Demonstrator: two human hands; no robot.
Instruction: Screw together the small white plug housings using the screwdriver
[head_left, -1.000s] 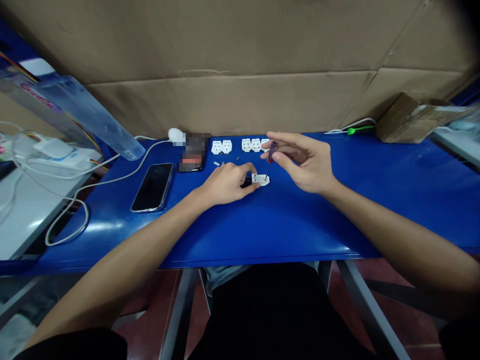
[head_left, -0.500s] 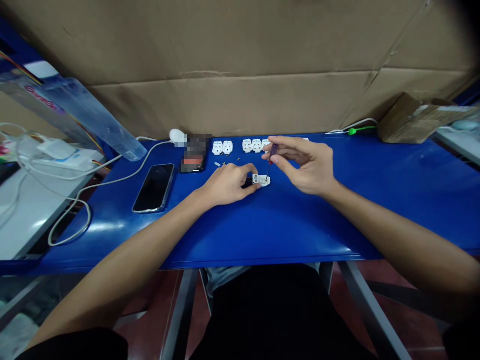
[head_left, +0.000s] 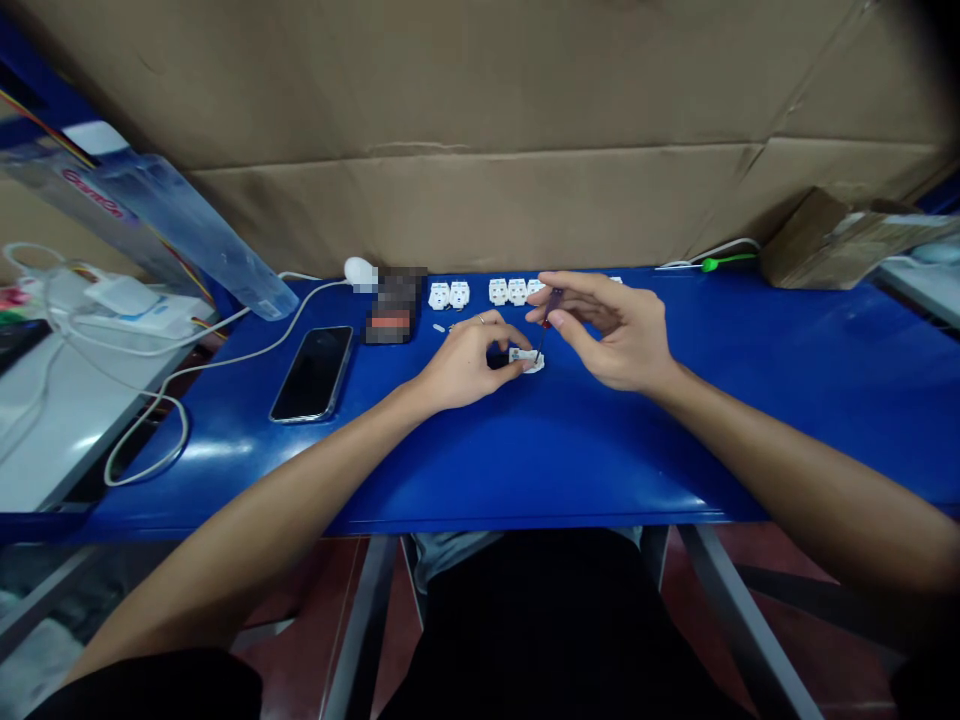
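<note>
My right hand (head_left: pixel 615 330) pinches a small screwdriver (head_left: pixel 553 302) with a dark purple and red handle. Its thin shaft points down to a small white plastic part (head_left: pixel 534 364) on the blue table. Thumb and fingers of my left hand (head_left: pixel 476 362) close around that white part from the left, partly covering it. Whether the screwdriver's tip sits on a screw is too small to tell. Behind, two similar white pieces (head_left: pixel 449 296) stand side by side, and another row of white pieces (head_left: pixel 508 292) runs partly behind my right hand.
A phone (head_left: pixel 313 375) lies left of my left arm, with a dark, partly blurred object (head_left: pixel 391 305) behind it. White cable (head_left: pixel 180 385) loops across the table's left side. A bottle (head_left: pixel 199 235) leans at the left; a cardboard box (head_left: pixel 817 240) stands at the back right.
My left hand's fingers have shifted toward the screwdriver's tip and cover more of the white part. The screwdriver leans slightly more. The whole view has shifted a little.
</note>
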